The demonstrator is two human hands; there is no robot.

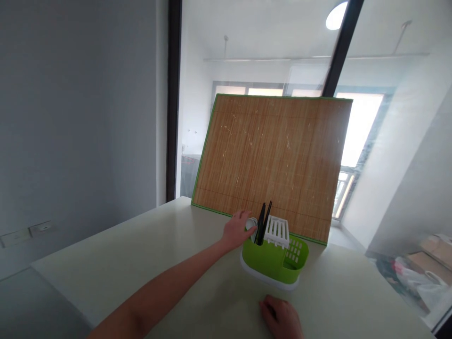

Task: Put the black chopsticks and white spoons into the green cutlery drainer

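Note:
A green utensil caddy [263, 259] with a white base stands on the table. My left hand [236, 231] is at its left end, thumb and fingers apart, reaching around the white spoons [251, 225]; I see no grip on them. Dark chopsticks [263, 223] stand upright in the caddy beside the spoons. A white slotted rack [277, 230] sits across the middle, and an open compartment with a perforated wall [295, 252] is at the right end. My right hand [281, 316] rests on the table in front of the caddy, fingers curled in, with nothing seen in them.
Behind the caddy a bamboo mat [271, 160] with green edging leans against a glass partition with dark frames [174, 103]. The white table [158, 240] ends at the right, with boxes and bags [423, 268] on the floor beyond. A grey wall [77, 117] rises at the left.

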